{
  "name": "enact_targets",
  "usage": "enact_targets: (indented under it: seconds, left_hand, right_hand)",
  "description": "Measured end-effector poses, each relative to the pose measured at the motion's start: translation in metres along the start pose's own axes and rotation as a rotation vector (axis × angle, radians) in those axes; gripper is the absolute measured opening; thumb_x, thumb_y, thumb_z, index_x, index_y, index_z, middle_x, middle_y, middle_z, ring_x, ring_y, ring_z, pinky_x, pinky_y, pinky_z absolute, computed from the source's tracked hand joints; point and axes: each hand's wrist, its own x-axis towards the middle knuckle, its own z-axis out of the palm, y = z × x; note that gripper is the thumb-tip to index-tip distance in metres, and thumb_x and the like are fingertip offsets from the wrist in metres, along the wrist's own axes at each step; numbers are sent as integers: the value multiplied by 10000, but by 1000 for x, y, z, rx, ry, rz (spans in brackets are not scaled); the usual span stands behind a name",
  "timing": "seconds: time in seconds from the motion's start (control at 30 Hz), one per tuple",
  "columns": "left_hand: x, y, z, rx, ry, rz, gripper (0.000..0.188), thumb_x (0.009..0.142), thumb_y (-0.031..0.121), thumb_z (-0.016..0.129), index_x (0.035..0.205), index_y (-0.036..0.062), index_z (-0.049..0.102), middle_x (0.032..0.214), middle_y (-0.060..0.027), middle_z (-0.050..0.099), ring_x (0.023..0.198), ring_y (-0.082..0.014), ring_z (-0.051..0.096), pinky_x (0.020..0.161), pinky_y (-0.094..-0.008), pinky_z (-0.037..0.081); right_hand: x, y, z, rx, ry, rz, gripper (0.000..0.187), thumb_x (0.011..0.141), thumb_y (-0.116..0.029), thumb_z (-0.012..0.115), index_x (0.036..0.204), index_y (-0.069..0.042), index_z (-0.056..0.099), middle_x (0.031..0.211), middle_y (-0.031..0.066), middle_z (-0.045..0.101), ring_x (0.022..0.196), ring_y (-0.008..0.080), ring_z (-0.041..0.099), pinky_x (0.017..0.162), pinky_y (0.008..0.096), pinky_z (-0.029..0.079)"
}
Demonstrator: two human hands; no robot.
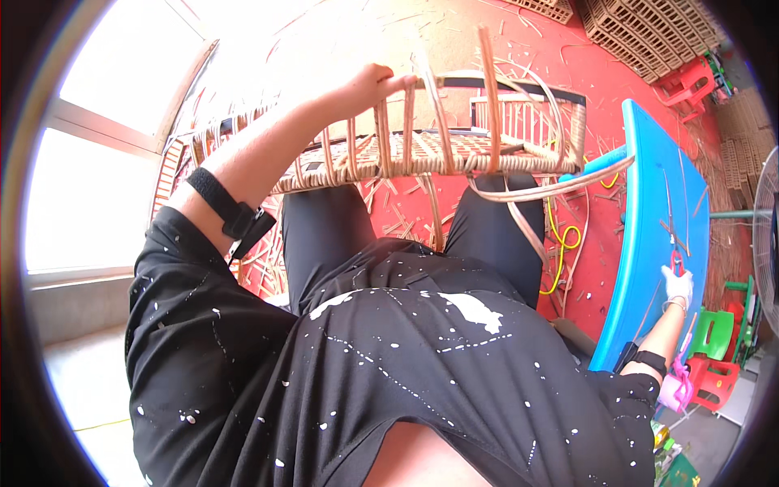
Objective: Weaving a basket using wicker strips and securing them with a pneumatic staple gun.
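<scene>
"In the head view, which hand is nearer the red-handled tool (676, 260)?"

"The right hand (678, 286), in a white glove. The tool sits right at its fingertips, toward the far edge of the blue tabletop (649, 187). It lies in the near half, closer to the right edge than to the left. The left hand (367, 89) is well apart — out beyond the left edge."

"Is the right hand gripping it?"

"I can't tell. The fingers meet the red handles, but they are too small to show whether they close around them. The left hand is plainer: it is wrapped over the upper rim of the woven basket (365, 172), thumb toward the right."

"Which way does the tool point?"

"The handles face the right hand, and its long axis seems to run roughly along the tabletop's right edge — away from the person. The tip is too fine to make out."

"And the basket?"

"Over the thighs (333, 231), off the tabletop's left edge. Its long axis runs left to right, crosswise to the tabletop's long edges, and its right end stops short of that left edge. A pale strip (560, 193) loops from the basket toward that edge."
</scene>
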Motion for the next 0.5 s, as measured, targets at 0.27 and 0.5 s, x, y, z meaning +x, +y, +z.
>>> enact_targets:
  seconds: [0.27,0.5]
  left_hand:
    - [-4,-19,21,-175,192,182,474,1018,379,545,781,-28,593,570,-23,404,565,-107,371,529,-321,366]
    - [-10,-7,25,-179,213,90,532,1022,433,498,777,-29,593,565,-130,478,538,-192,455,573,-381,435]
  right_hand:
    - [3,5,26,-30,-193,-31,1023,709,-741,660,1364,30,516,1373,291,525,1322,394,480,1098,474,360]
    - [-121,-181,-100,1254,191,-716,271,941,-103,639,1193,-7,617,1152,92,641,1085,185,603,979,319,465]
